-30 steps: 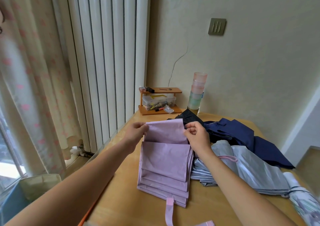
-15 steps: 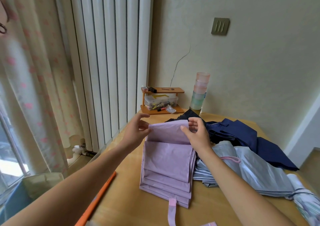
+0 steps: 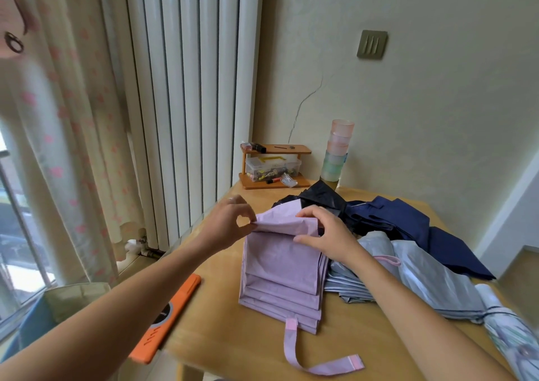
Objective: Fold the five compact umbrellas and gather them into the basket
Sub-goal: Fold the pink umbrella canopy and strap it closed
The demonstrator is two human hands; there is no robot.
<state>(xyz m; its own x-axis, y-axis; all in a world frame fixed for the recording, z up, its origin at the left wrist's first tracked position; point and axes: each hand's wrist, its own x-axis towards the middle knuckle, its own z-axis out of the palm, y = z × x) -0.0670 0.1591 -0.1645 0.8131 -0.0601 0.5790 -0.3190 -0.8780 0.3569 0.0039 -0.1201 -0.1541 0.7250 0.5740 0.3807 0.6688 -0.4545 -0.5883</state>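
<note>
2 hands pinch the top flap of the lilac umbrella (image 3: 280, 267): left hand (image 3: 230, 223) at its left corner, right hand (image 3: 323, 235) on its right edge. It lies directly under them; an uneven pull could splay the pleats stacked beneath.

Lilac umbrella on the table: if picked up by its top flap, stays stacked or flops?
Probably flops: on the lilac umbrella, the flap bends limply where the left hand and right hand pinch it. Stacked pleats look loose, likely to fan out. The strap lies unfastened and would dangle.
</note>
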